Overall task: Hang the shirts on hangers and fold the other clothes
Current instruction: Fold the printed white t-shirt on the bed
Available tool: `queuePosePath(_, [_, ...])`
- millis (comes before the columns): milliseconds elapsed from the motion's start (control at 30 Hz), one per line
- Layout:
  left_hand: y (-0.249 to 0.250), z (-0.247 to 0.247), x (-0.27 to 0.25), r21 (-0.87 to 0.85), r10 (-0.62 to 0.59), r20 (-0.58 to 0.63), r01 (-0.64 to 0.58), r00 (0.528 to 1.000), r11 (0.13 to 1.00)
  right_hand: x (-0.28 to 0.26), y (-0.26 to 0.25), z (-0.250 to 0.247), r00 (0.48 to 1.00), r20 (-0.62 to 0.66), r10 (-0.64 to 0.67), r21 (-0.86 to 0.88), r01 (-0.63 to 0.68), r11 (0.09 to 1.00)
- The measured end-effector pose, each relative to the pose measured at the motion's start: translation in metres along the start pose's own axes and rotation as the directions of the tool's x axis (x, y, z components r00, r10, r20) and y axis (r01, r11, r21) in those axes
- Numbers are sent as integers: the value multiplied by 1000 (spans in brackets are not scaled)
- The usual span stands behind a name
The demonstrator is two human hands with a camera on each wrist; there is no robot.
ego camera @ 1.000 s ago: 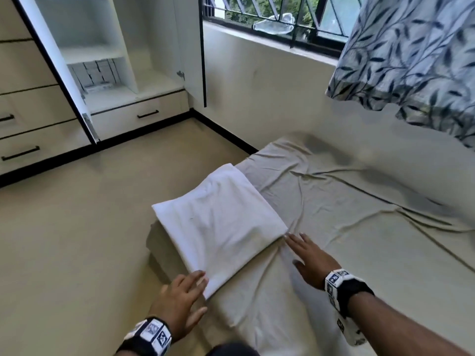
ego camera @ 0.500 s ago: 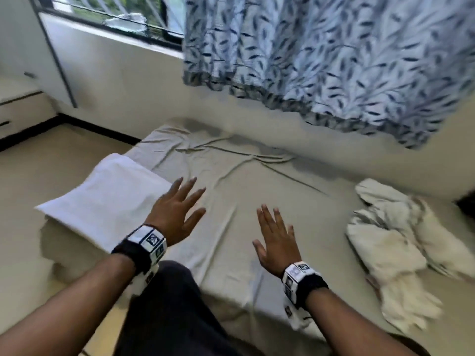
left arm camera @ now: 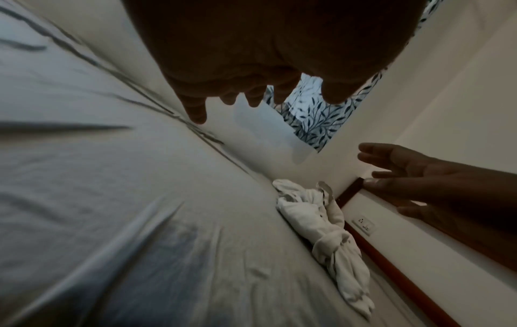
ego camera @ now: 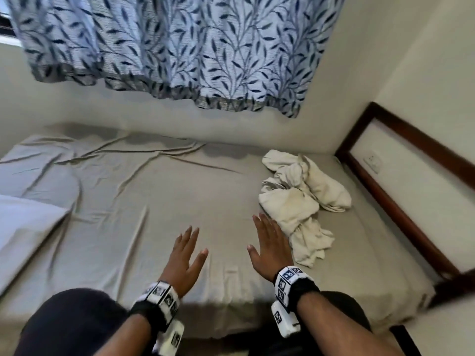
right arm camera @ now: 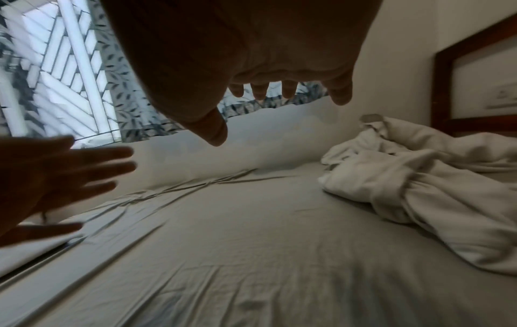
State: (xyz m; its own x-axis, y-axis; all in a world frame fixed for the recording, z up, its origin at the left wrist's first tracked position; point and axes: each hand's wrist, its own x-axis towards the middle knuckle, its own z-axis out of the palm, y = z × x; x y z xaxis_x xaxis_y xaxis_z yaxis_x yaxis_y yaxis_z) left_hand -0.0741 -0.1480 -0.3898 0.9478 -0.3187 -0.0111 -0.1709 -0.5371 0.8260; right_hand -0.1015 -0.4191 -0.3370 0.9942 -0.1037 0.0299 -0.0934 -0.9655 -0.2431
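A crumpled cream-white pile of cloth (ego camera: 300,201) lies on the wide bed with the grey-beige sheet (ego camera: 180,201), in the right middle of the head view, near the dark brown wooden bed frame (ego camera: 401,201). A flat, folded white cloth (ego camera: 23,227) sits at the left edge of the picture, well apart from the pile.

The left hand (ego camera: 183,258) and the right hand (ego camera: 270,247) are both in the lower middle of the picture. Each grip is wide, with fingers straight and spread, and holds nothing. In both wrist views the hands seem to float above the sheet. The right hand is just beside the low end of the pile. I cannot tell if it touches it.

What could go wrong? The pile is all twisted up, a bit like a knot. If the person grabs one bunch and pulls, the whole tangle may come along, or the cloth may drag and wrinkle the sheet. It is also hard to tell if this is a shirt or something else, so it could get folded when it should go on a hanger. No hanger shows in any view.

The pile is long. Its long side runs from the upper part, near the wall under the blue leaf-print curtain (ego camera: 180,47), down toward the person. Its thin, loose end points at the right hand.
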Motion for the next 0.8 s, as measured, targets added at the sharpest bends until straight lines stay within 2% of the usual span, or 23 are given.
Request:
queuePosePath(100, [-10,13,-5,-25,-31,65,33,997,999,10,42,5,992,35,122,51,-124,991])
queuePosePath(267, [-11,7,21,-40,-15,164,22,986,999,51,101,20,958,46,284,122,-287,950])
queuePosePath(333, [-14,9,30,-10,-85,238,90,967,996,74,125,28,939,42,341,132,-343,930])
queuePosePath(400, [-10,11,34,61,-162,309,150,937,987,95,148,28,898,20,439,142,-437,888])
queuePosePath(500, [-6,18,46,83,-111,341,88,933,993,124,176,35,825,68,561,143,-564,813])
queuePosePath(600, [-8,25,58,105,-116,327,86,938,991,146,190,51,768,132,626,200,-640,742])
queuePosePath(733, [-1,30,69,93,-121,343,94,932,991,169,188,67,733,191,653,278,-679,680])
queuePosePath(800, [2,31,71,88,-129,359,104,924,991,174,186,74,711,197,675,382,-690,615])
